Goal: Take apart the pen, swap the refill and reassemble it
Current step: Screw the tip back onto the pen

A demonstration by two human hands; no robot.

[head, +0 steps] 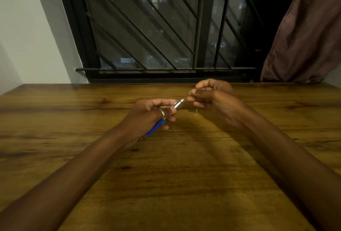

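A pen [177,104] with a silver front section, a white tip and a blue rear barrel [156,127] lies slanted in my left hand [151,114], tip pointing up and right. That hand wears a silver ring and is closed around the pen's middle. My right hand [208,98] hovers just right of the tip, fingers curled and pinched together; whether it holds a small part is hidden. A small thin metallic piece [196,110] shows under the right hand, just above the table.
The wooden table [166,175] fills the lower view. Behind its far edge stands a dark barred window [147,28], with a brown curtain [304,37] at the right and a white wall [27,28] at the left.
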